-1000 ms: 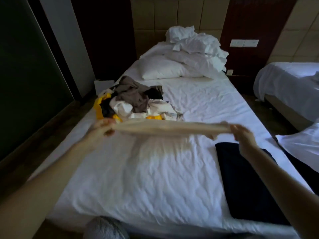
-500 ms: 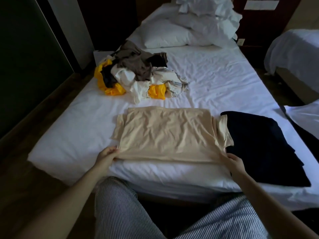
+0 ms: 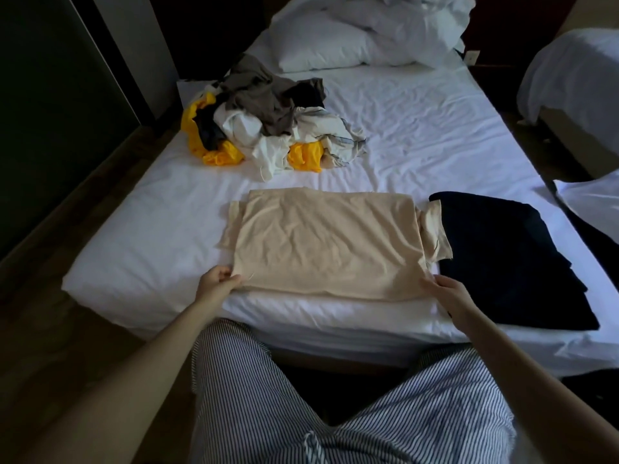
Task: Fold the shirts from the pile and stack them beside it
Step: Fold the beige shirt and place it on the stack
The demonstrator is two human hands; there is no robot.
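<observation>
The left hand [image 3: 216, 284] and right hand [image 3: 447, 294] each pinch a near corner of one tan shirt [image 3: 325, 242] lying flat at the bed's [image 3: 418, 128] near edge, with one dark folded shirt [image 3: 502, 256] just beside it and one messy pile [image 3: 264, 115] behind.

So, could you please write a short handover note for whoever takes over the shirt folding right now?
Left hand pinches the near left corner of the beige shirt; right hand holds its near right corner.
The beige shirt lies flat on the bed, apparently folded in half, sleeves sticking out at both sides.
The pile sits further up the bed, left; the dark shirt lies folded on the right.
Done: one shirt folded.
Left: finish the beige shirt, stack it, then work through the pile.
</observation>
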